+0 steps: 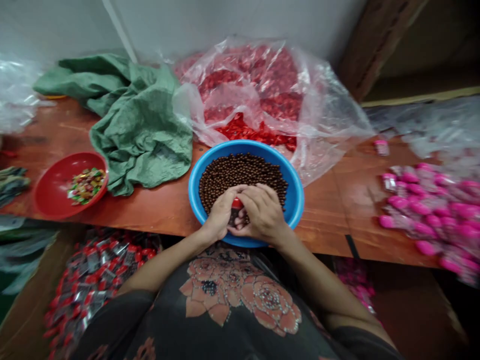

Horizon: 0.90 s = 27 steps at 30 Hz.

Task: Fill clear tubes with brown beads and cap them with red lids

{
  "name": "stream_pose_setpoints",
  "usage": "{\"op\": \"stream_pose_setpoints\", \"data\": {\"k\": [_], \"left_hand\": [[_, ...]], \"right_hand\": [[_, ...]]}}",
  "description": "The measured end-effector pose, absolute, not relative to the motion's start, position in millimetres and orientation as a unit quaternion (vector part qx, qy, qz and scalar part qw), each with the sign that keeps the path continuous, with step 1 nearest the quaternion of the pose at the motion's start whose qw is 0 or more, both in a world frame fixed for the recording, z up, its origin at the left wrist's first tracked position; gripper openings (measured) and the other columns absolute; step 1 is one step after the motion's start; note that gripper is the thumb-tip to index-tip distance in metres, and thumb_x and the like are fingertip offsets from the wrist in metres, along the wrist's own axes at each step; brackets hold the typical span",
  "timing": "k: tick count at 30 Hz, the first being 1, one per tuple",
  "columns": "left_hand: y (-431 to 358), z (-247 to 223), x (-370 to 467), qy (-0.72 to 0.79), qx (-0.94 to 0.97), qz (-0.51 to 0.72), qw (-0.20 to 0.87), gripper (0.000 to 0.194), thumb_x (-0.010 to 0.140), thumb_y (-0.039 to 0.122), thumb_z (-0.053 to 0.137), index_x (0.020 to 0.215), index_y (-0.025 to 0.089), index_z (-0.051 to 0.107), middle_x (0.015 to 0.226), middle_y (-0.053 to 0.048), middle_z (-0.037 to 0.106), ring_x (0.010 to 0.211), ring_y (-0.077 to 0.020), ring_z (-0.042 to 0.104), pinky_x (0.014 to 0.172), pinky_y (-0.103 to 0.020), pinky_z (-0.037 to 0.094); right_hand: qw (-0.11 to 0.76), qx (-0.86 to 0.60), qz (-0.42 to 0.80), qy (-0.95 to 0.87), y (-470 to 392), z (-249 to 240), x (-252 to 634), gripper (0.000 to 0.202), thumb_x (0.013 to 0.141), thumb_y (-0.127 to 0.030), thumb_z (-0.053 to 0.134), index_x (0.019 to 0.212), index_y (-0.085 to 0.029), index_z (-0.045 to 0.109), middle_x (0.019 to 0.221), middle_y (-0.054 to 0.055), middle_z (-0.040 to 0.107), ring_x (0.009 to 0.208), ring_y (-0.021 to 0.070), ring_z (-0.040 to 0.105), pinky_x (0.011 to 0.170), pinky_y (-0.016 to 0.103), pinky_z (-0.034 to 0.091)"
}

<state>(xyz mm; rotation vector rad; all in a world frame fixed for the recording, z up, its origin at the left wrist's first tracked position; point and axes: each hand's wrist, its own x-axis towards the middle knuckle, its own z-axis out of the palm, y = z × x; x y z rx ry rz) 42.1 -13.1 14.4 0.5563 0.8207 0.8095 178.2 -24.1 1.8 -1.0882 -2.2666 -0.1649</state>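
Note:
Both my hands meet over the near side of a blue basin [298, 210] filled with small round brown balls [240, 172]. Between them is a small clear container with a red cap [237, 203], dark inside. My left hand [220, 212] wraps round its left side. My right hand [263, 212] closes over it from the right, fingers bent across the cap and body. Much of the container is hidden behind the fingers.
A plastic bag of red pieces [258, 132] lies behind the basin. Left are a green cloth [146, 135] and a red bowl [45, 192] with wrapped sweets. Pink-capped containers [431, 210] pile up right. Red-capped containers [90, 280] fill a box below the table edge.

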Motion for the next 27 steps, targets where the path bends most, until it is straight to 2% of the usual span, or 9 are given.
{"op": "stream_pose_setpoints", "data": {"k": [2,4,7,9,12,16,18,24,27], "left_hand": [[-14.0,21.2,34.8,0.406,0.303,0.391,0.768,0.042,0.089,0.048,0.049,0.123,0.023,0.055,0.051,0.007,0.048,0.035,-0.0083,0.041,0.035,-0.018,0.035],[-7.8,27.0,18.0,0.428,0.354,0.431,0.711,0.039,0.091,0.049,0.050,0.120,0.024,0.055,0.060,0.005,0.055,0.040,-0.0086,0.048,0.039,-0.019,0.040],[11.8,20.4,-27.5,0.489,0.423,0.552,0.527,0.030,0.092,0.048,0.051,0.107,0.023,0.057,0.077,0.002,0.061,0.053,-0.0089,0.056,0.049,-0.020,0.047],[23.3,0.5,-68.0,0.570,0.476,0.570,0.351,0.028,0.094,0.047,0.047,0.099,0.022,0.059,0.081,0.000,0.062,0.060,-0.0110,0.059,0.056,-0.022,0.049],[26.3,-44.0,-125.3,0.678,0.612,0.390,0.118,0.028,0.097,0.036,0.040,0.099,0.021,0.063,0.097,-0.007,0.062,0.086,-0.0190,0.062,0.077,-0.032,0.052],[15.4,-89.5,-161.8,0.693,0.654,0.292,0.080,0.018,0.086,0.033,0.061,0.095,0.020,0.070,0.098,-0.010,0.064,0.095,-0.0252,0.060,0.088,-0.039,0.049],[16.0,-95.7,-165.8,0.694,0.664,0.270,0.074,0.022,0.085,0.035,0.065,0.101,0.021,0.071,0.108,-0.011,0.064,0.105,-0.0264,0.058,0.095,-0.040,0.047],[78.6,-80.0,-177.7,0.707,0.664,0.232,0.075,0.034,0.099,0.030,0.041,0.115,0.017,0.068,0.120,-0.011,0.063,0.117,-0.0213,0.054,0.106,-0.034,0.039],[133.2,-76.7,-185.1,0.718,0.659,0.204,0.089,0.039,0.097,0.032,0.045,0.127,0.011,0.060,0.134,-0.017,0.057,0.126,-0.0257,0.050,0.109,-0.038,0.037]], "right_hand": [[0.311,-0.411,-0.056,-0.855,-25.8,6.6,173.0,0.064,0.082,-0.058,0.058,0.131,-0.017,0.050,0.120,0.013,0.067,0.123,0.0278,0.058,0.112,0.049,0.037],[0.303,-0.410,-0.035,-0.860,-24.7,11.6,174.3,0.073,0.083,-0.060,0.058,0.139,-0.016,0.043,0.131,0.014,0.062,0.132,0.0278,0.051,0.115,0.050,0.036],[0.308,-0.461,0.003,-0.832,-21.2,14.3,194.8,0.086,0.082,-0.062,0.063,0.149,-0.017,0.032,0.151,0.018,0.043,0.141,0.0308,0.041,0.114,0.053,0.039],[0.342,-0.530,0.036,-0.775,-17.4,9.5,217.1,0.075,0.086,-0.053,0.063,0.148,-0.022,0.036,0.153,0.018,0.039,0.139,0.0309,0.043,0.111,0.054,0.042],[0.386,-0.583,0.073,-0.711,-7.7,-6.5,246.5,0.046,0.093,-0.042,0.055,0.136,-0.024,0.053,0.143,0.014,0.051,0.134,0.0295,0.049,0.112,0.056,0.040],[0.386,-0.580,0.102,-0.710,4.5,-25.3,257.7,0.043,0.093,-0.046,0.053,0.129,-0.024,0.059,0.139,0.013,0.053,0.131,0.0309,0.051,0.112,0.056,0.040],[0.374,-0.565,0.104,-0.728,8.8,-28.9,254.4,0.045,0.093,-0.049,0.052,0.129,-0.024,0.060,0.140,0.013,0.052,0.131,0.0326,0.050,0.113,0.057,0.038],[0.326,-0.524,0.095,-0.781,24.3,-28.0,233.2,0.048,0.092,-0.055,0.049,0.130,-0.026,0.058,0.144,0.013,0.049,0.129,0.0347,0.052,0.110,0.058,0.042],[0.293,-0.503,0.090,-0.808,28.3,-30.4,223.2,0.047,0.093,-0.054,0.048,0.129,-0.026,0.059,0.145,0.012,0.049,0.125,0.0333,0.057,0.104,0.054,0.050]]}}
